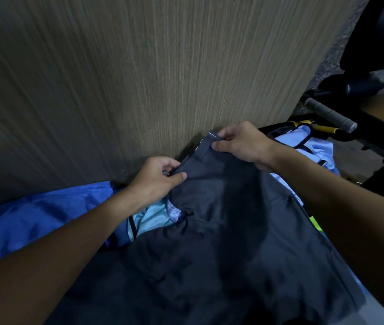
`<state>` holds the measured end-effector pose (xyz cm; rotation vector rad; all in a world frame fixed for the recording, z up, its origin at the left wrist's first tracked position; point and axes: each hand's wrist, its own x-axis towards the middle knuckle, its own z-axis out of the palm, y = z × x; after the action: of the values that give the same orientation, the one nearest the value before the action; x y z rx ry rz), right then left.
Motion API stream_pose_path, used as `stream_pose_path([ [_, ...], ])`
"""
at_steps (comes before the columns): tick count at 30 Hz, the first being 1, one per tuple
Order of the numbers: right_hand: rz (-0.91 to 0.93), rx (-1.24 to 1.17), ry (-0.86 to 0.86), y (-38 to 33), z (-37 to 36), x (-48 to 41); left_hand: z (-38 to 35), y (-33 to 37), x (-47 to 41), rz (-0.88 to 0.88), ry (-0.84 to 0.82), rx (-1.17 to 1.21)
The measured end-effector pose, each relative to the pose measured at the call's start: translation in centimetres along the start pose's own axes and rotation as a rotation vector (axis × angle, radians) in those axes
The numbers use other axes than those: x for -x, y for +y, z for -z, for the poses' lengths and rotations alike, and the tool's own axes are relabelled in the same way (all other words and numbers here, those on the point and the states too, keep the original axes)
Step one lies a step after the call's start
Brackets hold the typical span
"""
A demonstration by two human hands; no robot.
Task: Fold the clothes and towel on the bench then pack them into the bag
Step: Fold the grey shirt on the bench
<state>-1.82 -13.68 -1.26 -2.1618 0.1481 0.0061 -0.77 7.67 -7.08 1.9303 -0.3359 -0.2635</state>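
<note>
So both hands are on the dark navy garment [221, 242], which is spread over the pile right below the wood-grain panel [139, 66]. The left hand [155, 178] pinches its top edge, thumb on top, and the right hand [240, 143] pinches the same edge further along. A bright blue cloth [45, 219] lies just left of the garment, and a light blue piece [150, 219] peeks out from under it.

The left hand [158, 178] and right hand [240, 144], at the far edge of the dark garment [221, 242], were bare, thumbnails trimmed short. The left forearm [69, 231] and right forearm [327, 191] either side of that garment were bare too.
</note>
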Motion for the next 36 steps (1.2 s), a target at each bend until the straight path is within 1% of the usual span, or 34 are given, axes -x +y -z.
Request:
stream_pose_path([
  [2, 0.029, -0.055, 0.037, -0.3, 0.1, 0.1, 0.2, -0.1, 0.2, 0.002, 0.021, -0.033],
  [6, 0.043, -0.198, 0.053, -0.7, 1.0, 0.7, 0.6, -0.2, 1.1, 0.023, 0.037, 0.015],
  [9, 0.046, -0.262, 0.033, -1.0, 1.5, 1.6, 0.7, 0.0, 2.0, -0.060, 0.077, 0.028],
  [12, 0.079, -0.258, 0.004, -1.3, 2.2, 3.1, 0.7, 0.2, 3.2, -0.123, 0.119, 0.031],
  [16, 0.176, -0.239, -0.007, -0.7, 3.4, 6.3, 0.2, 0.2, 5.3, -0.226, 0.201, -0.085],
  [18, 0.202, -0.219, 0.003, 0.3, 3.8, 8.3, -0.5, 0.2, 6.7, -0.329, 0.209, -0.131],
  [21, 0.179, -0.199, -0.008, 3.0, 3.9, 11.5, -1.5, -0.2, 8.5, -0.511, 0.132, -0.234],
  [23, 0.160, -0.156, -0.014, 5.2, 3.7, 13.6, -2.3, -0.9, 9.5, -0.570, 0.053, -0.313],
  [25, 0.126, -0.167, -0.022, 7.2, 3.3, 15.5, -3.1, -1.7, 10.5, -0.596, -0.013, -0.396],
  [29, 0.069, -0.262, 0.029, 10.0, 1.6, 18.4, -4.7, -2.8, 12.0, -0.611, -0.103, -0.535],
  [31, 0.039, -0.257, 0.017, 10.9, 0.7, 19.1, -5.0, -3.1, 12.2, -0.600, -0.122, -0.594],
  [34, -0.037, -0.183, 0.005, 11.9, -0.4, 19.8, -5.0, -3.6, 12.6, -0.542, -0.143, -0.660],
  [36, -0.078, -0.091, -0.007, 12.4, -0.8, 19.9, -4.8, -3.8, 12.9, -0.513, -0.181, -0.695],
])
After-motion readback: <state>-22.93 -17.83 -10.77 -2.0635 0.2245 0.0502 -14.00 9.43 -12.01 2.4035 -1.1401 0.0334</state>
